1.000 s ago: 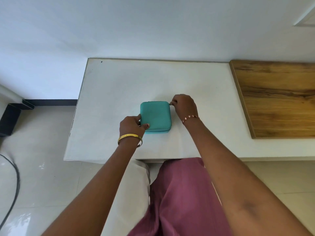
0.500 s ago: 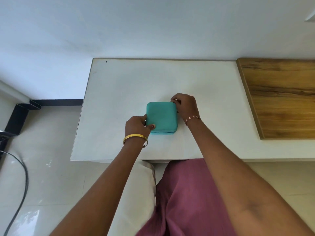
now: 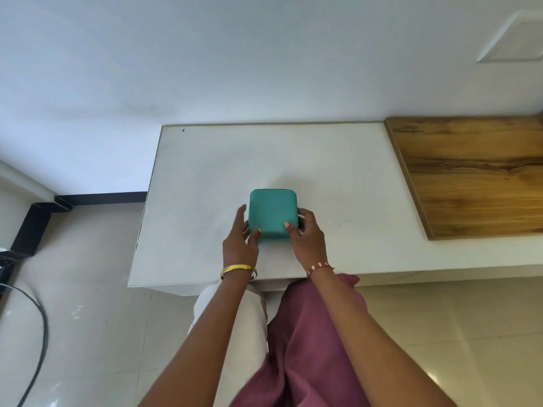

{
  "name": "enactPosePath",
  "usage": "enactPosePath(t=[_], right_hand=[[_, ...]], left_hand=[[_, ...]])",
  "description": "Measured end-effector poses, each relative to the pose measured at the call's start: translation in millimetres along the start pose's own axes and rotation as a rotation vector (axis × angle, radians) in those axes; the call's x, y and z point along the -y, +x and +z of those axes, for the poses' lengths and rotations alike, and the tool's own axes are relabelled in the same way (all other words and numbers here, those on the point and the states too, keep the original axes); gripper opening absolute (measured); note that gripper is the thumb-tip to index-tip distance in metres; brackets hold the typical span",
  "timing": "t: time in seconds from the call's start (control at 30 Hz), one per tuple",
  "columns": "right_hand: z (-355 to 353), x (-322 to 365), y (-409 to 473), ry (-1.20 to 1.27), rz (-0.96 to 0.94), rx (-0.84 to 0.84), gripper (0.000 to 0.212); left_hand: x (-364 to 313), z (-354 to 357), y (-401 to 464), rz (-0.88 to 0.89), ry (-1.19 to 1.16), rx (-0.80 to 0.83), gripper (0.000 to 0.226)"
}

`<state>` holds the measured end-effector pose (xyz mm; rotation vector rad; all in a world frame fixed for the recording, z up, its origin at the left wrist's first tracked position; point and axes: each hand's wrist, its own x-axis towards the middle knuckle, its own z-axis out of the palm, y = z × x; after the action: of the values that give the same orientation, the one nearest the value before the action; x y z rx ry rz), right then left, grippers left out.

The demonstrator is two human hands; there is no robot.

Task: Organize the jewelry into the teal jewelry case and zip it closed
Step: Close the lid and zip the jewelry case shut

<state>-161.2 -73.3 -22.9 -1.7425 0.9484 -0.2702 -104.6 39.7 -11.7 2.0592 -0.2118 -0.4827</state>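
The teal jewelry case [image 3: 271, 211] lies closed and flat on the white table [image 3: 205, 177], a little left of its middle. My left hand [image 3: 241, 242] is at the case's near left corner, thumb on the lid's corner, fingers spread along the left side. My right hand [image 3: 307, 236] grips the near right corner, thumb on top of the lid and fingers against the right side. No loose jewelry shows on the table. A gold bangle sits on my left wrist and a thin beaded bracelet on my right.
A wooden panel [image 3: 476, 174] covers the table's right part. The table's left edge drops to a tiled floor [image 3: 73, 259] with a black cable [image 3: 41, 327]. A white wall stands right behind the table. My lap in maroon cloth is under the near edge.
My right hand left the case's far right corner and came to its near right corner. My left hand opened its fingers along the left side. The view shifted.
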Motion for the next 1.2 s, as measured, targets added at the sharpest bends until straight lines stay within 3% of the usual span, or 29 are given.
enactPosePath(t=[0.13,0.43,1.2], right_hand=[[-4,3,-1,-0.052,-0.03,0.06,0.046],[-10,5,-11,-0.124,-0.082,0.113,0.046],[8,23,9,-0.095,-0.05,0.067,0.044]], left_hand=[[14,4,-8,0.04,0.102,0.023,0.064],[12,1,-6,-0.016,0.035,-0.013,0.049],[-3,-16,30,-0.098,0.068,0.012,0.047]])
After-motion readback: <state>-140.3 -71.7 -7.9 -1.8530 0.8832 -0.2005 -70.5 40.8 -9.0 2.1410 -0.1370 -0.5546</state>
